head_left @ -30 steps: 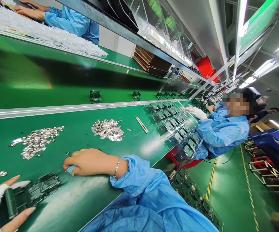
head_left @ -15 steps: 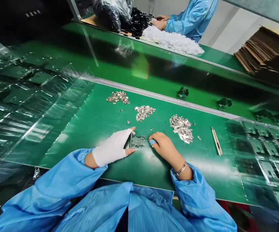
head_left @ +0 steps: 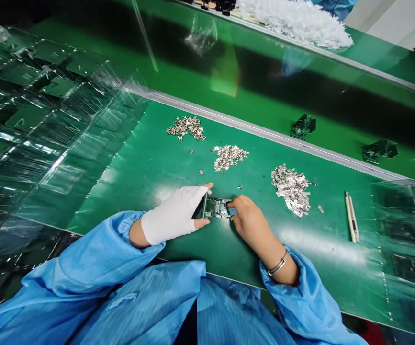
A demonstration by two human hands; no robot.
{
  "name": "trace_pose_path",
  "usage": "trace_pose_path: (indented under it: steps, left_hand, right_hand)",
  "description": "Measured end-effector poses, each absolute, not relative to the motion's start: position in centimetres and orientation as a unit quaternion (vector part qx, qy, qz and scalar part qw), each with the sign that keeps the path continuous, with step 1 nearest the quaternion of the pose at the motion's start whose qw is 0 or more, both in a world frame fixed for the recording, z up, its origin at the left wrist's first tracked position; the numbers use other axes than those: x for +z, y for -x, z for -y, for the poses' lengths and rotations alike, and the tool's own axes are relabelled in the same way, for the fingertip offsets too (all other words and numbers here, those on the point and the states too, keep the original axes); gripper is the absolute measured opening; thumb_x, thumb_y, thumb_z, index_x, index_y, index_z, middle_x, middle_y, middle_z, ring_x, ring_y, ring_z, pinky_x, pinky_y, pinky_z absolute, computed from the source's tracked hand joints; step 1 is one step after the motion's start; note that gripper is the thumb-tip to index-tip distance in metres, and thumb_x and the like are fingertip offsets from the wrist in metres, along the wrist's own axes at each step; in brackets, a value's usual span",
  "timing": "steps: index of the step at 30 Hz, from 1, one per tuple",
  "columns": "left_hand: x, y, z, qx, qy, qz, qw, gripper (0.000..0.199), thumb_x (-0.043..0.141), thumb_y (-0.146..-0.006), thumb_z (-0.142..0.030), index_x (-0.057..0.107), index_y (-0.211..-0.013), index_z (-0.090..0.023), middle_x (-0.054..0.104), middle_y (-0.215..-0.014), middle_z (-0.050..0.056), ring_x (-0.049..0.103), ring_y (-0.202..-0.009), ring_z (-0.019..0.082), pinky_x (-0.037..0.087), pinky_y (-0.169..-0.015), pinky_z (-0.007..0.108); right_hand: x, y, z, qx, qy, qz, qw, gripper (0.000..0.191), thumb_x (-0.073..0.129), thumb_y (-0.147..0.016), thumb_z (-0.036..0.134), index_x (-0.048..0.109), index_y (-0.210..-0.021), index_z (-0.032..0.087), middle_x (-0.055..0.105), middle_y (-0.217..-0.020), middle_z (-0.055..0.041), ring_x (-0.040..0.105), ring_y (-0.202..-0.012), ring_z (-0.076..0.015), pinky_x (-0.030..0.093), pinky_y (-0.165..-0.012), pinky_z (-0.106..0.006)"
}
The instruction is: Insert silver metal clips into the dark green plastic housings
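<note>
My left hand [head_left: 171, 214], in a white glove with bare fingertips, grips a small dark plastic housing [head_left: 217, 208] between thumb and fingers, low over the green mat. My right hand [head_left: 253, 224] is at the housing's right end, its fingertips pinched together and touching it. Something blue wraps one of its fingers. Whatever lies between those fingertips is hidden. Beyond my hands are three heaps of small metal pieces: a left heap [head_left: 186, 127], a middle heap [head_left: 229, 157] and a right heap [head_left: 291, 189] of flat strips.
A utility knife [head_left: 352, 217] lies on the right. Clear plastic trays [head_left: 54, 167] holding dark parts fill the left side, and another tray [head_left: 408, 230] stands far right. Behind the metal rail [head_left: 207, 113] are two dark housings [head_left: 303, 126]. White pieces [head_left: 297, 21] are heaped at the back.
My right fingers have closed the gap to the housing and now touch its right end. The view has tilted down and shifted, so the co-worker's hands are out of sight.
</note>
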State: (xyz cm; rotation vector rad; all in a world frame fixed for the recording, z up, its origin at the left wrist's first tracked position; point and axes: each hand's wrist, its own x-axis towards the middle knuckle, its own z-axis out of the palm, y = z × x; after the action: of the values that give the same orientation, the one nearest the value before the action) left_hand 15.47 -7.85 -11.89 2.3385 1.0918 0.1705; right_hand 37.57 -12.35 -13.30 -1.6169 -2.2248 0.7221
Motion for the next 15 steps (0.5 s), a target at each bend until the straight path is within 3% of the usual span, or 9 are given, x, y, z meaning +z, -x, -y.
trace_pose_path:
  steps: [9, 15]
  left_hand:
    - [-11.5, -15.6, 7.7, 0.052, -0.870, -0.406, 0.274, 0.073, 0.064, -0.076, -0.035, 0.030, -0.137, -0.014, 0.050, -0.132, 0.015, 0.049, -0.123, 0.031, 0.044, -0.101, 0.045]
    - [-12.0, -15.5, 7.7, 0.069, -0.870, -0.398, 0.284, 0.072, 0.064, -0.077, -0.038, 0.030, -0.137, -0.015, 0.050, -0.133, 0.015, 0.049, -0.123, 0.031, 0.043, -0.101, 0.045]
  right_hand:
    - [-12.9, -38.8, 12.4, 0.339, 0.542, 0.744, 0.195, 0.030, 0.044, -0.073, -0.002, 0.055, -0.092, 0.019, 0.057, -0.092, -0.0033, 0.055, -0.084, -0.0158, 0.044, -0.075, -0.026]
    - [-12.8, -37.8, 13.0, 0.286, 0.546, 0.775, 0.138, 0.028, 0.043, -0.072, -0.002, 0.054, -0.089, 0.018, 0.055, -0.088, -0.0068, 0.053, -0.085, -0.0199, 0.044, -0.074, -0.030]
